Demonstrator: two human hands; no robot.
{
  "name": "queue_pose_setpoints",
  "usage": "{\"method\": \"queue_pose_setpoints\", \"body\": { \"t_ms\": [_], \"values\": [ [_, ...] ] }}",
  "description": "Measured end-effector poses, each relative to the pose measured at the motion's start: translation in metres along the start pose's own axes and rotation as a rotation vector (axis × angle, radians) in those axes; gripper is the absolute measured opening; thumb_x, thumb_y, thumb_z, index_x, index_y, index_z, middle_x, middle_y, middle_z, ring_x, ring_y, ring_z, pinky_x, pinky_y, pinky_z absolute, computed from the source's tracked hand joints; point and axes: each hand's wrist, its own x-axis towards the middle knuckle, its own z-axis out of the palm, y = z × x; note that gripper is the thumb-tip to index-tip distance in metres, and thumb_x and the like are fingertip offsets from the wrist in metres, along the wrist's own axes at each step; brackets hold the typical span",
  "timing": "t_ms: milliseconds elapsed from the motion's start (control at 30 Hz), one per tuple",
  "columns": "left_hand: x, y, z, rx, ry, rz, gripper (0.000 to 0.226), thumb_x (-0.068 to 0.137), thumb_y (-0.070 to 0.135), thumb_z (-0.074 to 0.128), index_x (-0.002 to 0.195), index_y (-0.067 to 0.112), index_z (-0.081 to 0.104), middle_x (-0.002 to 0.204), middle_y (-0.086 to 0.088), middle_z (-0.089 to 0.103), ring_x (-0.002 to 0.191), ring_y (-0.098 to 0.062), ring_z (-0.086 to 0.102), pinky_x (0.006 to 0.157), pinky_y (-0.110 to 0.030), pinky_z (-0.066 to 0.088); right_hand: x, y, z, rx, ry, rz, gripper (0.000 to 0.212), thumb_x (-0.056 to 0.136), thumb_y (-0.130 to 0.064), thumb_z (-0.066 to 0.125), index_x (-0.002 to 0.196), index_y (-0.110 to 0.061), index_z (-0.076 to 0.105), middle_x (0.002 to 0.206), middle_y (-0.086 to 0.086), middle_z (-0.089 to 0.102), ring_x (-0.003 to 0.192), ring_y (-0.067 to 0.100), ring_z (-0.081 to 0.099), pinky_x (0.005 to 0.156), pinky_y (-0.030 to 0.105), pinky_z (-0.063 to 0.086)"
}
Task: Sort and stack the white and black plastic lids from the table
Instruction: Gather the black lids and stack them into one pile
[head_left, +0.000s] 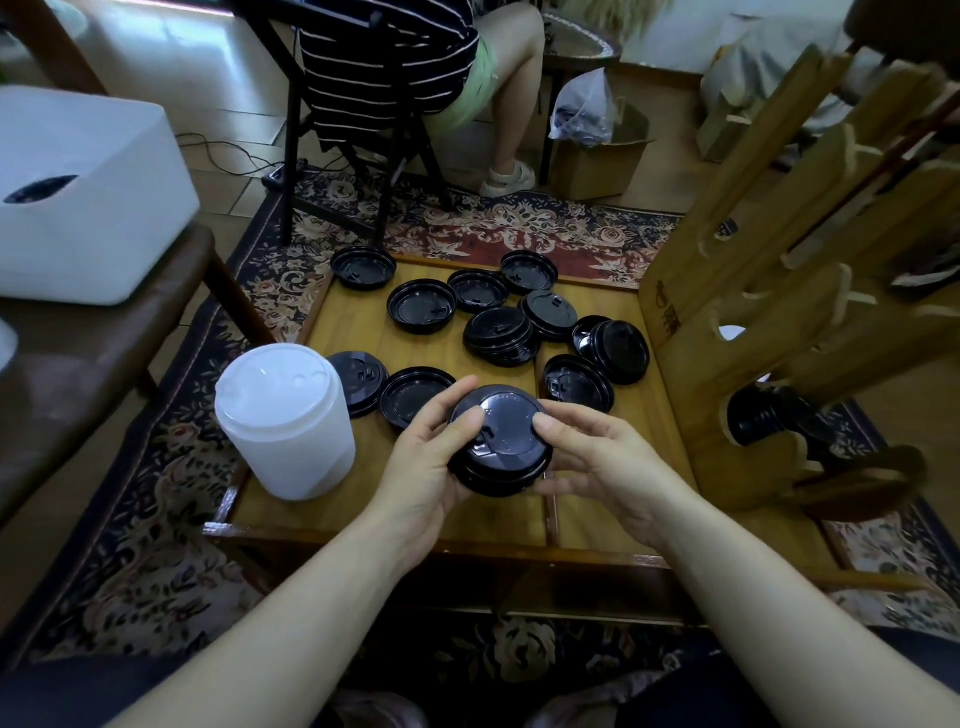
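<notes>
Head view: left hand (422, 457) and right hand (602, 462) both grip a short stack of black lids (500, 441), round, glossy plastic, above the wooden table (358, 332). Loose black lids (498, 332) lie beyond the hands. A tall white lid stack (285, 421) stands left of the left hand. No legible writing.

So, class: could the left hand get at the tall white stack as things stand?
Probably not at once: the left hand and right hand both grip the black stack. The white stack stands close on its left with nothing between, so it could once freed.
</notes>
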Motion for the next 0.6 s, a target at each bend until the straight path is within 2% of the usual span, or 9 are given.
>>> {"method": "queue_pose_setpoints", "body": {
  "t_ms": [167, 333, 400, 500, 600],
  "values": [
    [-0.001, -0.001, -0.002, 0.061, -0.029, -0.003, 0.059, 0.073, 0.016, 0.074, 0.130, 0.025, 0.063, 0.120, -0.004, 0.072, 0.104, -0.021, 0.072, 0.072, -0.036, 0.061, 0.001, 0.004, -0.005, -0.132, -0.004, -0.075, 0.038, 0.094, -0.016, 0.062, 0.132, -0.010, 0.059, 0.112, 0.013, 0.071, 0.094, 0.025, 0.072, 0.065, 0.028, 0.059],
    [-0.001, -0.003, -0.006, 0.104, -0.077, -0.020, 0.062, 0.073, 0.017, 0.074, 0.133, 0.030, 0.060, 0.124, -0.001, 0.070, 0.106, -0.018, 0.071, 0.076, -0.035, 0.061, 0.001, 0.012, -0.006, -0.154, 0.019, -0.096, 0.034, 0.096, -0.010, 0.059, 0.130, -0.009, 0.059, 0.110, 0.013, 0.070, 0.091, 0.022, 0.072, 0.066, 0.030, 0.061],
    [-0.001, -0.003, -0.008, 0.152, -0.120, -0.060, 0.073, 0.070, 0.018, 0.078, 0.137, 0.037, 0.055, 0.127, 0.001, 0.066, 0.112, -0.022, 0.068, 0.078, -0.040, 0.061, 0.002, 0.013, -0.007, -0.152, 0.031, -0.102, 0.033, 0.096, -0.012, 0.059, 0.128, -0.009, 0.061, 0.111, 0.012, 0.070, 0.092, 0.021, 0.072, 0.066, 0.030, 0.061],
    [0.000, -0.004, -0.010, 0.199, -0.142, -0.091, 0.089, 0.062, 0.011, 0.084, 0.139, 0.042, 0.052, 0.132, 0.001, 0.060, 0.117, -0.026, 0.066, 0.080, -0.045, 0.061, 0.004, 0.012, -0.010, -0.152, 0.032, -0.101, 0.033, 0.096, -0.015, 0.059, 0.129, -0.010, 0.060, 0.114, 0.011, 0.070, 0.092, 0.021, 0.072, 0.064, 0.028, 0.060],
    [0.001, -0.005, -0.011, 0.202, -0.141, -0.081, 0.088, 0.063, 0.005, 0.088, 0.135, 0.041, 0.055, 0.132, -0.001, 0.061, 0.115, -0.026, 0.067, 0.077, -0.045, 0.061, 0.005, 0.015, -0.011, -0.164, 0.020, -0.107, 0.034, 0.097, -0.014, 0.058, 0.130, -0.010, 0.059, 0.113, 0.013, 0.069, 0.089, 0.021, 0.073, 0.063, 0.027, 0.059]
  ]
}}
